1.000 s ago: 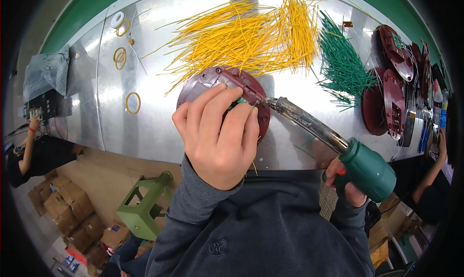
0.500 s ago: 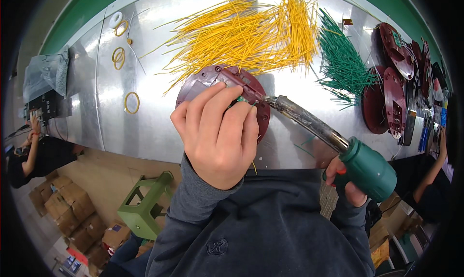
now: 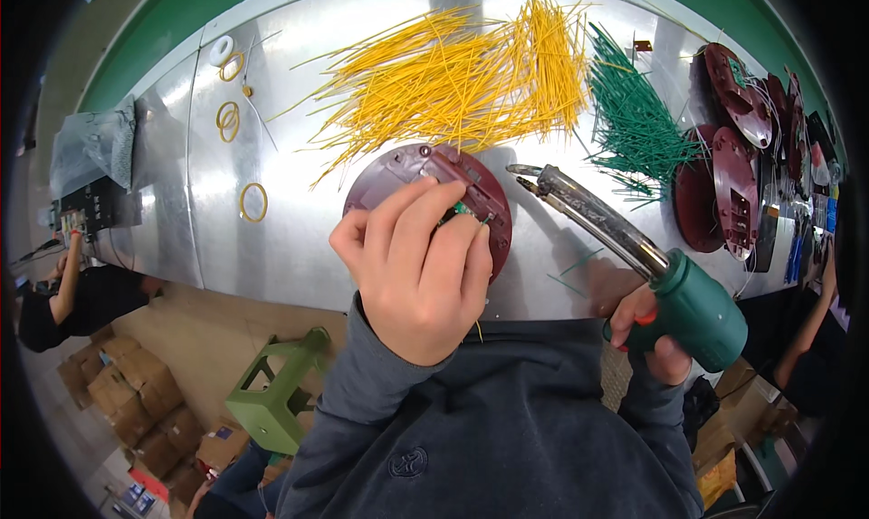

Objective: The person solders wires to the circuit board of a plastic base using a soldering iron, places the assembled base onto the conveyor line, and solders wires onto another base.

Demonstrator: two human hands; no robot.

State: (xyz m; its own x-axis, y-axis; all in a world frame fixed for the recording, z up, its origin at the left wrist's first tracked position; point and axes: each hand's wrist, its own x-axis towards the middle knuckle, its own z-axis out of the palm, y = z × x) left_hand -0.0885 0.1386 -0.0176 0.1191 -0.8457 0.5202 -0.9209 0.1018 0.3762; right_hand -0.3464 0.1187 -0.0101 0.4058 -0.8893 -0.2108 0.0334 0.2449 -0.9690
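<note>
Near the front edge of the metal table lies a round maroon plastic casing (image 3: 380,177) with its inner side up. Over it my left hand (image 3: 418,270) is closed, fingers bent down beside a small green circuit board (image 3: 462,209). Whatever the fingers hold is hidden beneath them; a bit of yellow wire (image 3: 479,330) sticks out below the hand. In my right hand (image 3: 654,333) is a green pistol-shaped soldering gun (image 3: 697,309), gripped by its handle. Its long metal barrel slants up to the left, and the tip hangs just right of the casing, apart from it.
Loose yellow wires (image 3: 462,76) spread behind the casing, with green wires (image 3: 634,112) to their right. More maroon casings (image 3: 735,189) stack at the right. Yellow rings (image 3: 253,202) and a plastic bag (image 3: 95,143) lie left. A green stool (image 3: 276,397) stands below; other people work at both sides.
The soldering gun's tip has drawn away from the casing, to the right and slightly up. My left hand stays over the casing; the whole view has shifted a little.
</note>
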